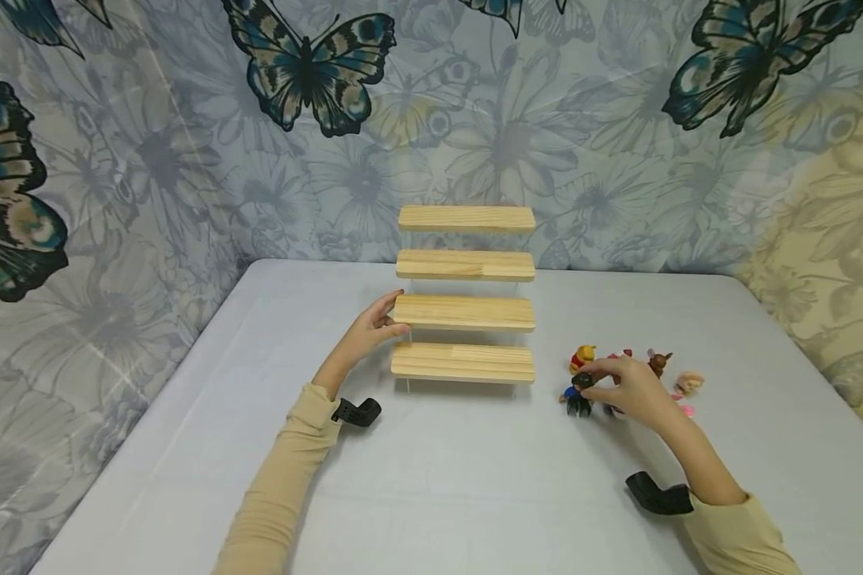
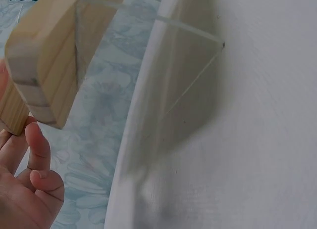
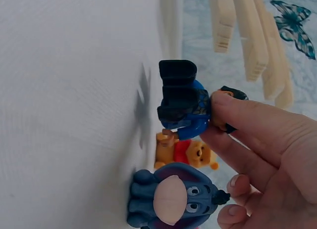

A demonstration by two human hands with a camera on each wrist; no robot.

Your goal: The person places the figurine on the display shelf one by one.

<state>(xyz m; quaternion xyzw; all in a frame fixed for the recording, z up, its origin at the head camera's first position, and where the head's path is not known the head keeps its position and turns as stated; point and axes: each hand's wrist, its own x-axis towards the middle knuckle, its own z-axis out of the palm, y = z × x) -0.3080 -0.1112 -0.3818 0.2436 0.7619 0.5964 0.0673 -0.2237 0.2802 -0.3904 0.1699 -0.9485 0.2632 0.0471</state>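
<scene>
While pinching the black-haired toy figure (image 3: pixel 190 103) by its head between thumb and fingers of the right hand (image 1: pixel 632 390), right of centre in the head view, curling the remaining fingers loosely toward the palm. Hard to tell whether touching the white table (image 1: pixel 431 487) with its feet. Judge it light and rigid, going by the look of smooth moulded plastic; expect little give, a slightly slick surface and small risk of breakage. Grip round the blue torso for firmness, or at the head to leave the black legs free. Just beyond the fingertips, see a grey-blue donkey figure (image 3: pixel 171 199) at lower centre of the right wrist view and a yellow bear figure (image 3: pixel 183 152) above it. Farther out, at right of the head view, note a brown figure (image 1: pixel 659 363) and a blond figure (image 1: pixel 689 383). With the left hand (image 1: pixel 362 335), left of centre there, holding the left end of the second-lowest board (image 1: pixel 467 311) of a wooden stepped stand (image 1: pixel 467 262), with thumb and fingers parted around it.
</scene>
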